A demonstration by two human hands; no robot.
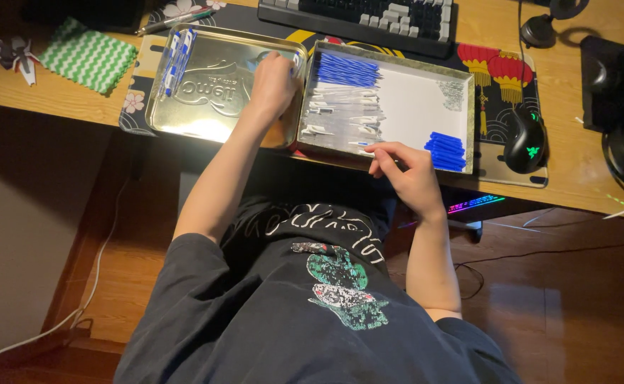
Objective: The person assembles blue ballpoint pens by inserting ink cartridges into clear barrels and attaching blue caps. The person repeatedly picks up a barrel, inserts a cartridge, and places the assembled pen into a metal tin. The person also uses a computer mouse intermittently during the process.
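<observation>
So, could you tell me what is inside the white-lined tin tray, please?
The white-lined tin tray holds blue pen caps, blue refills and clear pen barrels. The right hand covers part of its near edge.

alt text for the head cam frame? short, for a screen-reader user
Seen from above, a seated person's left hand reaches into a shiny metal tin lid while the right hand rests on the front edge of a white-lined tin holding clear pen barrels and blue pen parts.

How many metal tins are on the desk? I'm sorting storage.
2. One metal tin lies at the left, under the left hand; the other tin, holding blue and white pens, lies beside it, by the right hand.
</observation>
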